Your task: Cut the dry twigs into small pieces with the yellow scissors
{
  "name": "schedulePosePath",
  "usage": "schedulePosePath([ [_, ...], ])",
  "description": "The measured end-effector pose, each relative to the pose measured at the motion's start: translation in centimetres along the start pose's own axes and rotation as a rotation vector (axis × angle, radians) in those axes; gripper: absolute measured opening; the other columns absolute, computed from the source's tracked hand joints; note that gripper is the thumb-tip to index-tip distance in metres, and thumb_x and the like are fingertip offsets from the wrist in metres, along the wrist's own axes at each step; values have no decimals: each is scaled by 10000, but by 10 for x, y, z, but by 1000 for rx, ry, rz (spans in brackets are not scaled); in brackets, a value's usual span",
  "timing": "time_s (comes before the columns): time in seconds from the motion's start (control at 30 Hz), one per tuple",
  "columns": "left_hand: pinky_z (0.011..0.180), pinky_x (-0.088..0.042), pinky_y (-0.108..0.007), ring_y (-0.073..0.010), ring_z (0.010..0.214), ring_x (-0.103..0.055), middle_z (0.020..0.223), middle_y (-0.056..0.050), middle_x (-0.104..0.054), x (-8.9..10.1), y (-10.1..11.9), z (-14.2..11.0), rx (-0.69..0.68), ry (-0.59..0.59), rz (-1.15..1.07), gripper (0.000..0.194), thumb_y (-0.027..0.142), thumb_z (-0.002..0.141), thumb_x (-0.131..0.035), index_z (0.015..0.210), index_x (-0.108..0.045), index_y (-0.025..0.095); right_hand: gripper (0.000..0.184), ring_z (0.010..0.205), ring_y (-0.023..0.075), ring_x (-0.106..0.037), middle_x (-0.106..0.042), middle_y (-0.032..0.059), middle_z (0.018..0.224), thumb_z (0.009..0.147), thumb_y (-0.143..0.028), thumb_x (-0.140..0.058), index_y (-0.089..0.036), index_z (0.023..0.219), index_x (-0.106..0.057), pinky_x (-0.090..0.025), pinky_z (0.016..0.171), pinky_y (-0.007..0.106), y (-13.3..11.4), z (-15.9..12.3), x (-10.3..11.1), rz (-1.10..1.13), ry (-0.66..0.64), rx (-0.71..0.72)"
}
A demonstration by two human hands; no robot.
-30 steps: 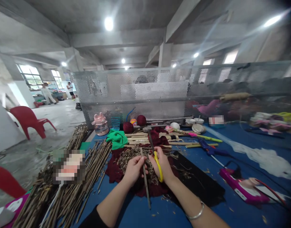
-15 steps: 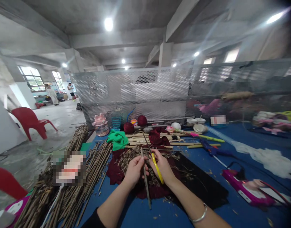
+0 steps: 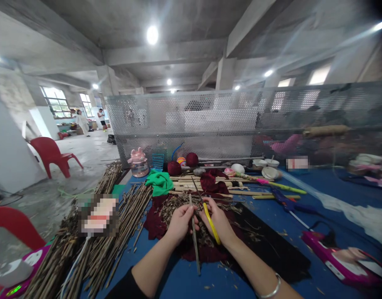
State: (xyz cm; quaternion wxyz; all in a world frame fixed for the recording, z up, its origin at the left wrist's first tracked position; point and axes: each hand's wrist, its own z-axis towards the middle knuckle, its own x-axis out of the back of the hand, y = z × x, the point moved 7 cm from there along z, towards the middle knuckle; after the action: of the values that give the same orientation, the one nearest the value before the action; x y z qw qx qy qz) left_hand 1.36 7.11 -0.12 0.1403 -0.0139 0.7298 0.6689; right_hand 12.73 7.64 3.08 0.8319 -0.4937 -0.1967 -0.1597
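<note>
Yellow-handled scissors (image 3: 211, 223): the right hand (image 3: 222, 224) is gripping them, blades pointing towards eleven o'clock. Grey-brown stick (image 3: 195, 243): the left hand (image 3: 179, 223) is pinching it narrowly beside the right, lower end pointing towards six. Dry scraps (image 3: 170, 208): lying beneath and beyond the hands, on dark red cloth (image 3: 153, 226). Green cloth (image 3: 160, 182): resting at ten. Loose sticks (image 3: 122, 232): lying at nine. Black sheet (image 3: 281, 253): lying between three and four. Purple box (image 3: 322, 249): sitting farther out, same direction.

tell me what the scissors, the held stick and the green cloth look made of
Scissors: smooth, bright yellow handle, likely plastic; thin dark blades, probably metal.
Held stick: seemingly wood or dried plant stem, dull, grey-brown, unpolished.
Green cloth: fabric, apparently matte, given its soft folds.
</note>
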Motion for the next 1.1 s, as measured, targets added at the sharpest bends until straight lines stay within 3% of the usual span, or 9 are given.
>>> schedulePosePath([
  [0.23, 332, -311, -144, -88, 420, -536, 551, 26, -525, 5, 2, 0, -24, 7, 4, 454, 516, 708, -509, 946, -519, 129, 383, 728, 150, -576, -611, 55, 861, 740, -208, -450, -160, 1120, -436, -446, 690, 245, 1, 3, 6, -114, 65, 15],
  [0.53, 337, -312, -152, -91, 417, -535, 545, 26, -524, 3, 4, 0, -20, 6, 24, 469, 532, 690, -518, 930, -531, 129, 370, 759, 160, -574, -612, 52, 870, 727, -186, -457, -168, 1096, -440, -445, 692, 250, -1, -1, 0, -84, -19, 40],
  [0.73, 335, -308, -150, -90, 413, -529, 542, 27, -525, 3, 3, 0, -19, 7, 41, 459, 535, 692, -512, 917, -524, 135, 363, 759, 159, -563, -601, 48, 903, 715, -211, -493, -187, 1076, -457, -439, 717, 268, -2, 0, 5, -95, -7, 40],
  [1.1, 337, -307, -152, -90, 418, -531, 547, 27, -523, -3, 3, -2, -14, -14, 37, 458, 536, 691, -514, 915, -527, 137, 382, 708, 153, -555, -602, 22, 848, 691, -302, -555, -212, 1054, -478, -423, 642, 242, 1, 3, 17, -195, 31, -34],
])
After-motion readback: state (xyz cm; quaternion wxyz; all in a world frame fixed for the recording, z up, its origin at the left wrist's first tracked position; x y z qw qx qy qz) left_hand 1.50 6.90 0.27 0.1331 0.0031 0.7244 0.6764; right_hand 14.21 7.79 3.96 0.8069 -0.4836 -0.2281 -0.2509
